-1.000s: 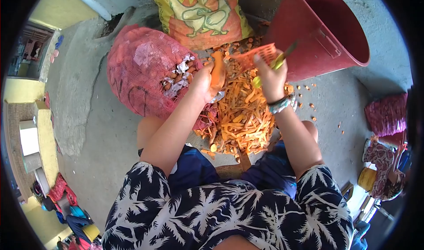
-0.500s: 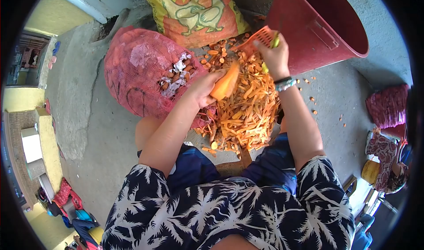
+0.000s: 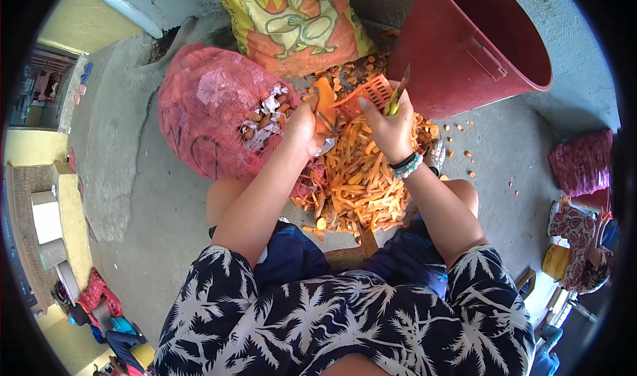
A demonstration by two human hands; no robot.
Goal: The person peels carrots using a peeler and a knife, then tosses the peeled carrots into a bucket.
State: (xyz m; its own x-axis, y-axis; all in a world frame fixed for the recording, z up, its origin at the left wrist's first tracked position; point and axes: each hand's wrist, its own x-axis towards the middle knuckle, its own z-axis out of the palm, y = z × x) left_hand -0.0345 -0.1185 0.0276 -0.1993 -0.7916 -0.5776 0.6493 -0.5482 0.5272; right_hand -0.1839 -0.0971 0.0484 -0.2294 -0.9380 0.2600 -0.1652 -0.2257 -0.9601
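An orange carrot [image 3: 324, 104] is gripped in my left hand [image 3: 303, 125], above the left side of a heap of orange peelings [image 3: 365, 177]. My right hand [image 3: 393, 129] is closed round an orange slotted peeler [image 3: 371, 96] and a knife with a yellow-green handle [image 3: 393, 102], its blade pointing up. The peeler's front end touches or nearly touches the carrot. Left of my left hand lies a pink mesh sack [image 3: 212, 110], torn open over brown-orange carrots and crumpled paper.
A yellow and orange sack with printed birds [image 3: 292, 24] stands behind the heap. At the back right is a tilted red bin [image 3: 444, 57]. Cut carrot ends [image 3: 468, 154] dot the floor. A purple sack [image 3: 584, 163] and a person [image 3: 584, 243] are at the far right.
My right hand has come down and left, bringing the peeler to the carrot. The carrot has turned from slanting to nearly upright, and my left hand has shifted slightly left.
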